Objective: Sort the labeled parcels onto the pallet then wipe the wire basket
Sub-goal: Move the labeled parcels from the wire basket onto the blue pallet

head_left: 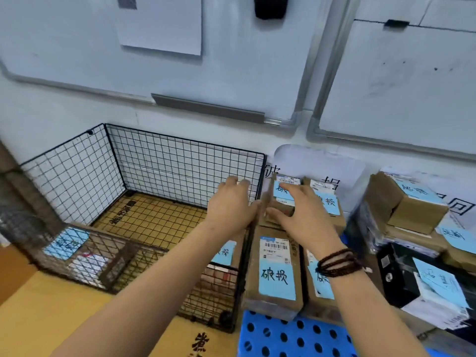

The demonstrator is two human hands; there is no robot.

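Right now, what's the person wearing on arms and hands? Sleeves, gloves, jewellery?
No sleeves in view, no gloves. The left hand and its wrist wear nothing. The right hand has a dark brown bead bracelet looped several times round the wrist. No rings or watch visible.

Black wire-grid basket (pixel 164 161): thin metal rod, matt dark coating. Brown rectangular cardboard parcels (pixel 253 269): matt, fibrous paperboard, edges scuffed and dented. Pale blue paper slips (pixel 277 279) stuck on them: matt, inked by hand in black. White printed shipping label (pixel 275 249): smooth paper, faint sheen. Bright blue perforated pallet (pixel 283 336): moulded plastic, smooth, slightly glossy. Yellow-ochre cardboard sheet (pixel 46 318) under the basket: matt, printed in black. White wall boards (pixel 399 81): smooth, low-gloss face, smudged, with grey metal frames in a satin finish. Dark brown beaded bracelet (pixel 337 262): small round beads, wood-like, dull polish. Black box (pixel 396 276): smooth, glossy.
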